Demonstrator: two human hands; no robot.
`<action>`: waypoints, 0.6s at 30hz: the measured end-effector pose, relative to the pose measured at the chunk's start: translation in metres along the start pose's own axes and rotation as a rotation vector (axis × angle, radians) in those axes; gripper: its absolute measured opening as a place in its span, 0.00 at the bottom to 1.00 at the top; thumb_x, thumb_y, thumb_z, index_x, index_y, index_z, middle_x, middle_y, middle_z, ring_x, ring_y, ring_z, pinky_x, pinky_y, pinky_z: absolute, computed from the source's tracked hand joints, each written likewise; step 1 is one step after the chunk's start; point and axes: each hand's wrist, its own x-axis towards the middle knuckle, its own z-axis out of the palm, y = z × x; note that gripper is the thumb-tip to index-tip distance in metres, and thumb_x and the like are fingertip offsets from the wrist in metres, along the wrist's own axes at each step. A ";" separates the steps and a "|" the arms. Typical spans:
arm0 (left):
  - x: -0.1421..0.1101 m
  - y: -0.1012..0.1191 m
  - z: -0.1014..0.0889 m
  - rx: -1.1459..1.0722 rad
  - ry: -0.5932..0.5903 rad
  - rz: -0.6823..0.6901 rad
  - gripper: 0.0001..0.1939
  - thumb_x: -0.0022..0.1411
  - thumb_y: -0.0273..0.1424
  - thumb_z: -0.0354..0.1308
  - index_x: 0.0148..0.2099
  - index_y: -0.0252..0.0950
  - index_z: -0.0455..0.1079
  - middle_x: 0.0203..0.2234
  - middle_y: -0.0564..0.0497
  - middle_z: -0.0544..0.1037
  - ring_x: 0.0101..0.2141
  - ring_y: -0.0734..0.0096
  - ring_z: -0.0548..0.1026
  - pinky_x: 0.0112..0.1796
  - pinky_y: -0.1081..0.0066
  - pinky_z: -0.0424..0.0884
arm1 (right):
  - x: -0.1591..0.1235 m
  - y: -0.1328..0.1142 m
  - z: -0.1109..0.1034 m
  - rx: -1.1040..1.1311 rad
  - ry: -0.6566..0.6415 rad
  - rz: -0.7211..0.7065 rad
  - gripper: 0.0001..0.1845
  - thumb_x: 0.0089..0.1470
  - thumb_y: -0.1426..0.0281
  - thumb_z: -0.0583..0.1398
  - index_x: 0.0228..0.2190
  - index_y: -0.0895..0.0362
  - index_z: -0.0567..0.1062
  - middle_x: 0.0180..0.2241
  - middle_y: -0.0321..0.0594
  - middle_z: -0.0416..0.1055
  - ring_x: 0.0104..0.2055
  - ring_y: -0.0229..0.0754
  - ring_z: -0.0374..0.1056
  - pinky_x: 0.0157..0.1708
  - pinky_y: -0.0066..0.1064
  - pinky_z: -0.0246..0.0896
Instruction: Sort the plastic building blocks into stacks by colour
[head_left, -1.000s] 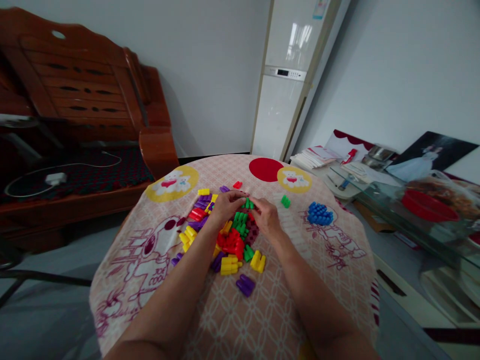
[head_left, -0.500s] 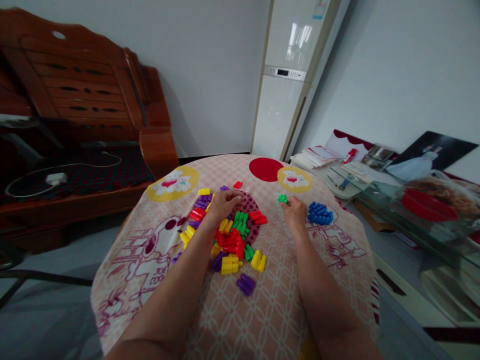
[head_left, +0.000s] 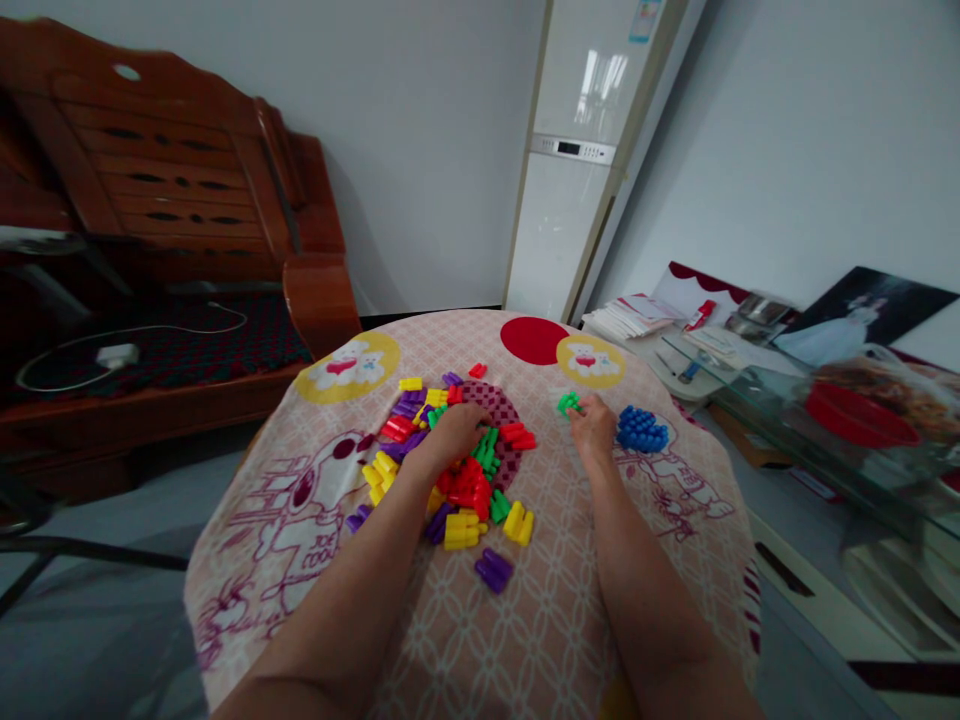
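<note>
Colourful plastic building blocks lie in a loose pile on the round, cloth-covered table (head_left: 465,650). Over the pile, my left hand (head_left: 459,432) bends its fingers down at the upper end of some green blocks (head_left: 487,455); its fingertips are hidden, and what they hold cannot be made out. Red blocks (head_left: 466,487) and yellow blocks (head_left: 461,531) lie just below that hand. To the right, my right hand (head_left: 594,428) pinches a small green block piece (head_left: 568,403) just above the cloth. Beside it sits a cluster of blue blocks (head_left: 642,429).
Purple blocks (head_left: 494,570) lie toward the near side. On the right stands a glass-topped table (head_left: 795,440) with papers (head_left: 637,314) and a red basin (head_left: 859,412). A wooden bench (head_left: 172,200) is at left, a white upright air conditioner (head_left: 559,220) at the back.
My left hand has moved down and slightly right over the pile, uncovering yellow, red and green blocks behind it. My right hand still pinches the green block piece and has hardly moved.
</note>
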 end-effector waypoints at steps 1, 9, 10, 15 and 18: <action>0.000 -0.001 0.002 0.019 -0.027 0.011 0.12 0.57 0.24 0.57 0.41 0.35 0.78 0.39 0.43 0.80 0.41 0.59 0.76 0.48 0.61 0.70 | 0.000 0.001 0.000 0.013 -0.005 0.014 0.10 0.48 0.67 0.61 0.34 0.58 0.75 0.29 0.42 0.77 0.29 0.44 0.71 0.32 0.31 0.62; -0.002 -0.006 -0.002 -0.009 -0.080 0.041 0.11 0.55 0.26 0.59 0.41 0.38 0.78 0.38 0.46 0.80 0.40 0.61 0.76 0.45 0.66 0.69 | -0.003 -0.012 -0.007 -0.008 0.003 0.002 0.10 0.50 0.66 0.60 0.35 0.58 0.75 0.32 0.46 0.78 0.34 0.46 0.73 0.37 0.33 0.62; -0.003 -0.006 -0.003 -0.007 -0.086 0.039 0.10 0.55 0.26 0.60 0.41 0.37 0.77 0.37 0.46 0.80 0.40 0.62 0.75 0.44 0.66 0.69 | -0.004 -0.015 -0.008 -0.009 -0.004 -0.002 0.11 0.51 0.66 0.60 0.36 0.58 0.75 0.32 0.46 0.78 0.35 0.47 0.73 0.37 0.34 0.62; -0.005 -0.002 -0.010 -0.108 -0.095 0.014 0.06 0.51 0.26 0.62 0.35 0.37 0.75 0.31 0.49 0.79 0.34 0.64 0.75 0.38 0.68 0.70 | -0.008 -0.026 -0.009 0.040 -0.021 -0.039 0.11 0.51 0.67 0.58 0.36 0.57 0.77 0.31 0.45 0.78 0.33 0.45 0.72 0.37 0.33 0.63; -0.002 0.001 -0.014 -0.247 0.009 -0.005 0.09 0.50 0.25 0.61 0.37 0.37 0.74 0.30 0.51 0.79 0.33 0.66 0.75 0.36 0.70 0.71 | -0.011 -0.037 -0.009 0.130 -0.043 -0.084 0.10 0.50 0.67 0.58 0.32 0.57 0.77 0.28 0.42 0.77 0.31 0.44 0.71 0.36 0.32 0.63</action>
